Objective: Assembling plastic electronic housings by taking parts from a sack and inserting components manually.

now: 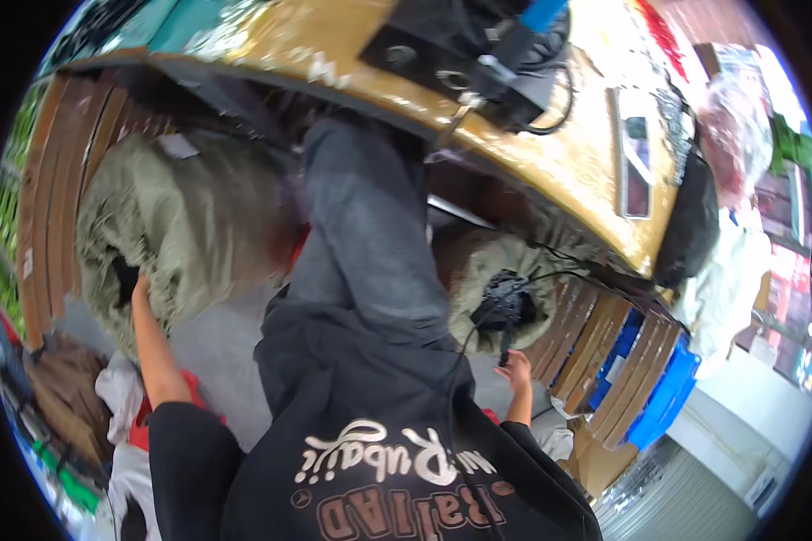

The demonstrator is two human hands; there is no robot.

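Note:
On the left lies a large olive-green fabric sack (212, 216) with a frayed open mouth. My left hand (141, 287) is at that dark mouth, its fingers hidden by the fabric. To the right, a smaller pale-green sack (467, 311) stands open with black items (507, 302) inside. Just below its mouth, my right hand (516, 368) is closed on a thin black piece (505, 347), too small to make out in kind. My legs, in dark grey trousers (370, 225), stretch between the two sacks.
Above my legs is a yellow-brown worktable (550, 171) with a black machine (433, 54) and a phone-like rectangular object (634, 153). Stacked cardboard (595, 338) and blue crates (666, 383) stand right; more cardboard (50, 198) stands left. Black cables hang beside the right sack.

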